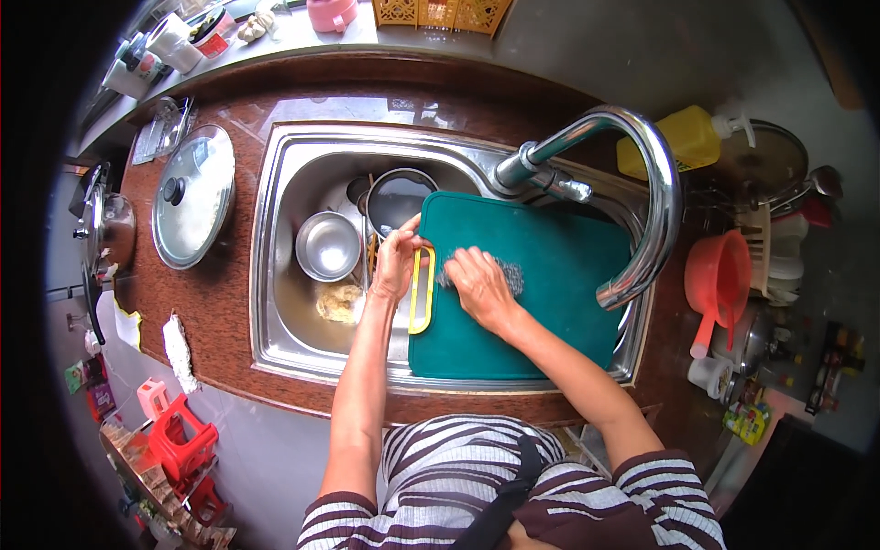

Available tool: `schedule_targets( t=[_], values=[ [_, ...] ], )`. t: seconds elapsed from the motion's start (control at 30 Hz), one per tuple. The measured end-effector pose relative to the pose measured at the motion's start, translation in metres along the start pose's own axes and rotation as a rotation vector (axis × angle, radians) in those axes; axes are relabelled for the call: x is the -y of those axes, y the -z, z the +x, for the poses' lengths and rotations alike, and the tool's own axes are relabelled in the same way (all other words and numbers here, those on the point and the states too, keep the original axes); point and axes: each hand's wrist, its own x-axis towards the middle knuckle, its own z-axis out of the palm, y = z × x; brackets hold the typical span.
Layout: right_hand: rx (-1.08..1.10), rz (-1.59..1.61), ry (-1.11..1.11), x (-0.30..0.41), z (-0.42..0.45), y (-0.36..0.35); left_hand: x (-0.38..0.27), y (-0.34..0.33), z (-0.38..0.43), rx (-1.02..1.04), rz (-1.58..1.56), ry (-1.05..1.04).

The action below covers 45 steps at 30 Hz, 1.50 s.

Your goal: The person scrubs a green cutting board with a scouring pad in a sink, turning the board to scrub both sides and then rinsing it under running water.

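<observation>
A green cutting board (550, 275) with a yellow-edged handle slot lies across the right part of the stainless steel double sink (265, 275). My left hand (399, 258) grips the board's left edge by the slot. Under my right hand (481, 285), a grey metal scouring pad (510, 276) is pressed on the board, partly hidden by the fingers. In the left basin sit a metal bowl (328, 246), a dark round pan (399, 199) holding liquid, long thin utensils and a yellowish crumpled sponge or cloth (338, 303) in murky water.
A chrome faucet (663, 179) arches over the board's right side. A glass lid (196, 196) lies on the brown counter at left. Right of the sink are a yellow pump bottle (674, 141), a red dipper (718, 275) and a dish rack (760, 240).
</observation>
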Motion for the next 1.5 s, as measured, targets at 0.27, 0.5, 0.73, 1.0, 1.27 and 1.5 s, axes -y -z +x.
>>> schedule_targets(
  t=[0.27, 0.5, 0.73, 1.0, 1.27, 1.5],
  values=[
    [-0.126, -0.014, -0.066, -0.022, 0.061, -0.012, 0.009, -0.028, -0.001, -0.218, 0.22, -0.067],
    [-0.198, -0.02, -0.042, -0.008, 0.085, -0.027, 0.016, -0.006, 0.004, -0.306, 0.129, -0.11],
    [-0.125, 0.059, -0.041, -0.005, 0.067, -0.022, 0.017, -0.019, 0.002, -0.27, 0.065, -0.163],
    [-0.238, -0.036, -0.099, -0.011, 0.087, -0.032, 0.017, -0.012, 0.005, -0.238, 0.159, -0.125],
    [-0.02, -0.109, -0.046, 0.012, -0.016, 0.002, 0.011, -0.024, 0.003, -0.225, 0.079, -0.106],
    [0.032, -0.042, 0.025, 0.014, -0.043, 0.014, 0.019, -0.022, 0.005, -0.208, 0.134, -0.156]
  ],
)
